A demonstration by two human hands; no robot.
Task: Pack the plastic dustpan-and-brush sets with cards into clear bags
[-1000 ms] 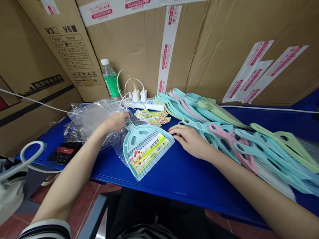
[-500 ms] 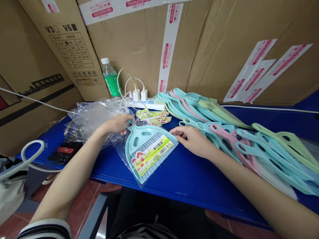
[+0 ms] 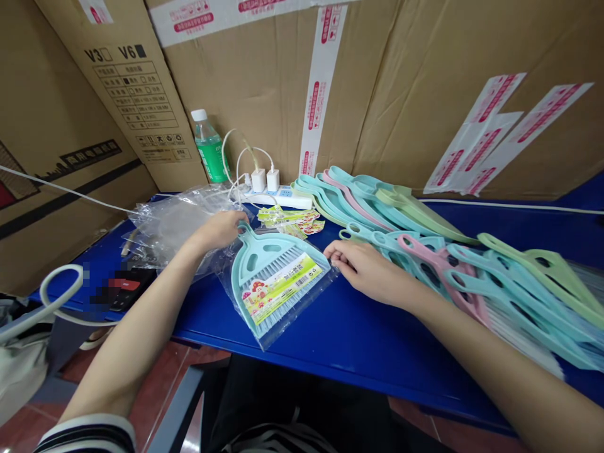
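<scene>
Left hand: I see the left hand (image 3: 218, 229) at the top of the teal dustpan (image 3: 258, 251), just by its handle. The fingers curl down onto the clear plastic bag (image 3: 227, 286), but I cannot tell if they pinch it.

Right hand: I see the right hand (image 3: 367, 269) near the other side of the bag. Its fingertips (image 3: 330, 250) touch the bag's edge. The fingers are a bit curled, not pressed together, and I cannot tell if they hold anything.

Dustpan: It lies flat in the bag on the blue table (image 3: 202, 321). A small brush (image 3: 278, 267) and a paper label (image 3: 283, 289) sit on it.

What could go wrong: If one hand pulls too hard, I think the thin bag could tear. The slippery bag could slide, and the brush could slip out of the pan.

In the way: The pile of teal, pink and green dustpans (image 3: 438, 264) is just beside the right hand. A bump could knock it.

Around: A heap of clear plastic bags (image 3: 170, 226) lies by the left arm. Small paper cards (image 3: 289, 217) lie past the dustpan. Behind them are a power strip (image 3: 283, 199) and a green bottle (image 3: 210, 151).
</scene>
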